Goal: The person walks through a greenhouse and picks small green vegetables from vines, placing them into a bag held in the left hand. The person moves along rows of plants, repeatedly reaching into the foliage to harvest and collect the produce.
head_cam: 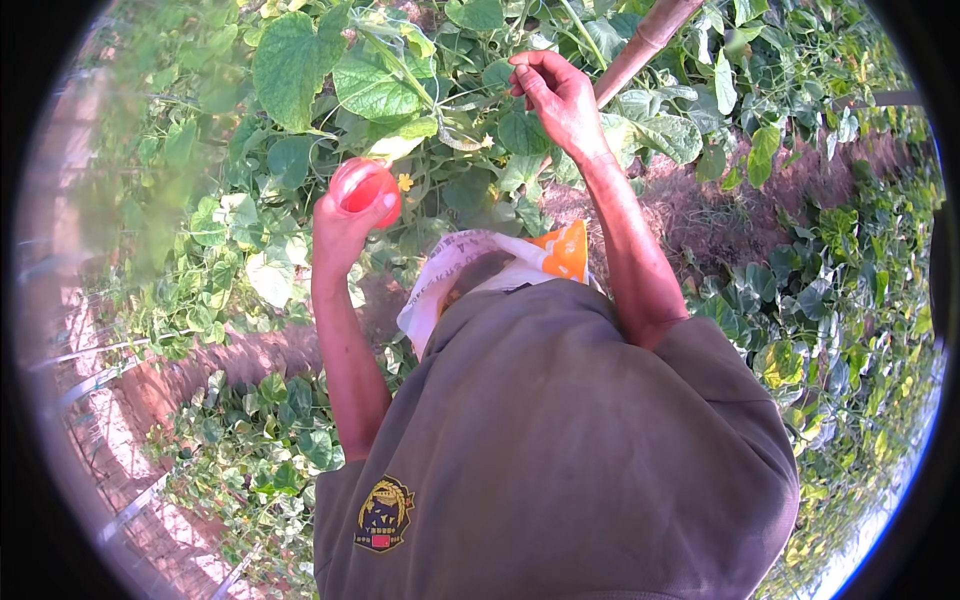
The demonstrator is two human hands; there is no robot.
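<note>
My left hand (339, 236) grips a red plastic cup (365, 191) whose round mouth faces up toward me. Just beyond the cup, a yellow-green leaf (401, 139) hangs from a vine, and a yellow flower (406, 182) shows at its right. My right hand (559, 101) is raised among the leaves, thumb against curled fingers. Whether something small is pinched there is too fine to make out. Between the hands, a slim young cucumber (459, 142) with a small flower at its tip hangs from the stem.
A wooden pole (649, 45) slants behind my right hand. At my waist is a white and orange plastic bag (480, 259) bearing writing. Leafy vines (757, 300) grow on both sides, with bare soil (690, 202) between rows. Pale strips (112, 375) cross the ground at left.
</note>
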